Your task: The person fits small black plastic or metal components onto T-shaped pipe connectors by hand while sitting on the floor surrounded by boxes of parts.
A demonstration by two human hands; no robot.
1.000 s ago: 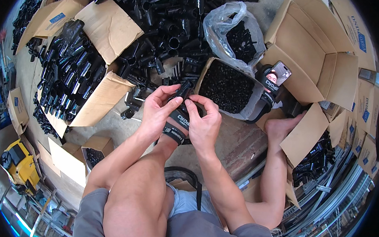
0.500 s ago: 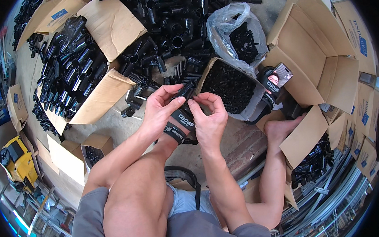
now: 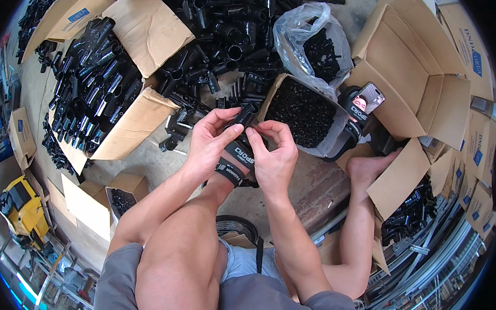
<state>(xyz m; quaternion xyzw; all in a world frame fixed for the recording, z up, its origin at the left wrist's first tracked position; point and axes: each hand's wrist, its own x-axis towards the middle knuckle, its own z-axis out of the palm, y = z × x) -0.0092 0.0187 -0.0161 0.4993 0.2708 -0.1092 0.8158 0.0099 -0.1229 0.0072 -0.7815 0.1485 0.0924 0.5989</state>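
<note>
1. Holding the black tubular fitting (image 3: 242,116) was the left hand (image 3: 209,143): narrow grip, thumb and fingers around its body.
2. Right hand (image 3: 275,154) had thumb and index close together at the fitting's near right side; couldn't tell if they pinched a small piece.
3. Fitting was up over the strapped sandal (image 3: 240,154), left of the carton (image 3: 271,94) of small black pieces (image 3: 301,114).
4. My read on handling: light, stiff, probably plastic; gloss suggested slippery, not fragile. Barrel sides looked the best hold.
</note>
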